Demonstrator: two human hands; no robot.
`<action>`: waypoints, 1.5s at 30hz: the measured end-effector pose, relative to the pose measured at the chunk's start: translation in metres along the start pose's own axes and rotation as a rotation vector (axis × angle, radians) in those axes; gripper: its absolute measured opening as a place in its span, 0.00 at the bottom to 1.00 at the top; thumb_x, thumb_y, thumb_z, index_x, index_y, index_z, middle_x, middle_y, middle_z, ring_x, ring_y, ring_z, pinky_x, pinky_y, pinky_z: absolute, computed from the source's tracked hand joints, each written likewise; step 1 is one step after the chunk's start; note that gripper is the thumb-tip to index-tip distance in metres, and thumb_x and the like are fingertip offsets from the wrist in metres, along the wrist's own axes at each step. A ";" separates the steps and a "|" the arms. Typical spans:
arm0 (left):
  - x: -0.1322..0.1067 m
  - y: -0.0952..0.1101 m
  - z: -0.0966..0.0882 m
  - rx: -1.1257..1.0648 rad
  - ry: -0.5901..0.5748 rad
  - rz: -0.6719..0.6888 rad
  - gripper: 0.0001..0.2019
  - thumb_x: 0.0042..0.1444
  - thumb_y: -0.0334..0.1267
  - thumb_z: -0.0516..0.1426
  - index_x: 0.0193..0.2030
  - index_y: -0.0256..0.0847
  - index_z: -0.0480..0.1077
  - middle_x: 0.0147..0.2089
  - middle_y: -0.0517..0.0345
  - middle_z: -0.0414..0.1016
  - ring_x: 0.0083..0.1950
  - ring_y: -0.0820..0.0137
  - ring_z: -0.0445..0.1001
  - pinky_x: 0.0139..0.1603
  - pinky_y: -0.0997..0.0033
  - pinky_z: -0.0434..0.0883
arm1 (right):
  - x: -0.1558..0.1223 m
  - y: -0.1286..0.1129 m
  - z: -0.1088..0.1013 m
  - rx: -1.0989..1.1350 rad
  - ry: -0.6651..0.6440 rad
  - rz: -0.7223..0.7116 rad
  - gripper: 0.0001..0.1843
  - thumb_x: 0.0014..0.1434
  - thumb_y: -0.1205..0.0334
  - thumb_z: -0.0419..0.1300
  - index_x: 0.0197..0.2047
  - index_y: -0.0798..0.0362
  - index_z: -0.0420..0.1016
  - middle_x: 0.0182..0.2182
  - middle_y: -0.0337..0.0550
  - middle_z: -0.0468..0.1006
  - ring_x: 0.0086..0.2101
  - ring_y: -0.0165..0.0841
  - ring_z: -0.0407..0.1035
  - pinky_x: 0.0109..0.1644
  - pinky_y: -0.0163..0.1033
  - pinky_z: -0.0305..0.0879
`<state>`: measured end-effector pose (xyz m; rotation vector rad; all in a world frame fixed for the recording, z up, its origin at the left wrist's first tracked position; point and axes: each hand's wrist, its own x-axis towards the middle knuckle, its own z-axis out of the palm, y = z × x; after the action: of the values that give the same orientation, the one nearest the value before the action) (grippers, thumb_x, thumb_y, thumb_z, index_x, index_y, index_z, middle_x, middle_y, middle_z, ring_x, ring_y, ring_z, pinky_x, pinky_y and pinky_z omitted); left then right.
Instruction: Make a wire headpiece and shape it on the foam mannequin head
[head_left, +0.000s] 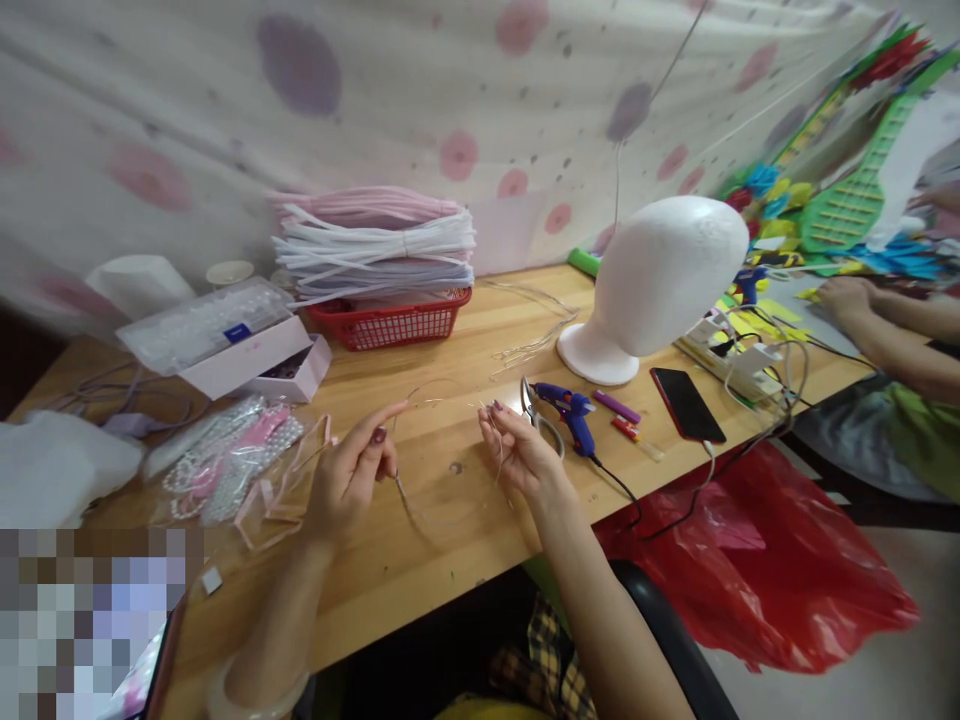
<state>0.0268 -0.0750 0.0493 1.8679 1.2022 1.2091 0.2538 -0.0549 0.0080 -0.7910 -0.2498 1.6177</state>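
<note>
My left hand (352,475) and my right hand (519,450) hover over the wooden table (465,540), each pinching one side of a thin clear hoop-shaped band (439,400) that arcs between them. The left forefinger points up along the band. Fingers of both hands are curled on the thin strand. Just right of my right hand lie scissors (531,405) and a blue glue gun (571,412) with a black cord.
A white foam head (660,275) stands at the right, a red phone (686,403) and a power strip (739,365) beside it. A red basket (390,322) holds stacked white and pink strips. Bead bags (225,455) lie left. Another person's hand (847,298) rests far right. A red bag (757,560) lies below.
</note>
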 end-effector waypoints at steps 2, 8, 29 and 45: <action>-0.008 -0.001 0.001 0.002 0.021 -0.010 0.18 0.68 0.38 0.47 0.59 0.46 0.70 0.22 0.66 0.68 0.23 0.75 0.67 0.27 0.75 0.68 | 0.000 -0.001 -0.001 -0.010 -0.013 0.017 0.12 0.48 0.74 0.71 0.34 0.54 0.75 0.31 0.38 0.81 0.36 0.29 0.79 0.42 0.30 0.78; -0.017 -0.006 -0.002 -0.002 0.017 -0.005 0.17 0.69 0.37 0.47 0.59 0.52 0.69 0.23 0.66 0.68 0.24 0.75 0.67 0.28 0.75 0.69 | -0.003 -0.005 -0.002 -0.069 -0.049 0.073 0.11 0.46 0.75 0.70 0.31 0.54 0.74 0.28 0.37 0.80 0.31 0.27 0.77 0.35 0.28 0.76; 0.004 -0.034 -0.018 -0.051 0.137 -0.019 0.27 0.57 0.63 0.55 0.20 0.42 0.71 0.18 0.63 0.68 0.21 0.74 0.65 0.38 0.66 0.70 | -0.024 -0.022 -0.001 -0.107 -0.097 0.229 0.13 0.49 0.71 0.70 0.40 0.53 0.78 0.30 0.34 0.79 0.26 0.21 0.72 0.29 0.23 0.70; 0.038 -0.040 0.018 -0.263 0.224 -0.098 0.32 0.50 0.70 0.55 0.16 0.41 0.62 0.19 0.60 0.63 0.24 0.73 0.61 0.29 0.70 0.60 | -0.028 -0.022 -0.036 -0.116 -0.040 0.141 0.09 0.48 0.71 0.71 0.31 0.52 0.77 0.27 0.35 0.77 0.26 0.24 0.70 0.26 0.27 0.70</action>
<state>0.0358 -0.0241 0.0227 1.4969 1.1708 1.4725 0.2936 -0.0862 0.0035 -0.8820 -0.3246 1.7649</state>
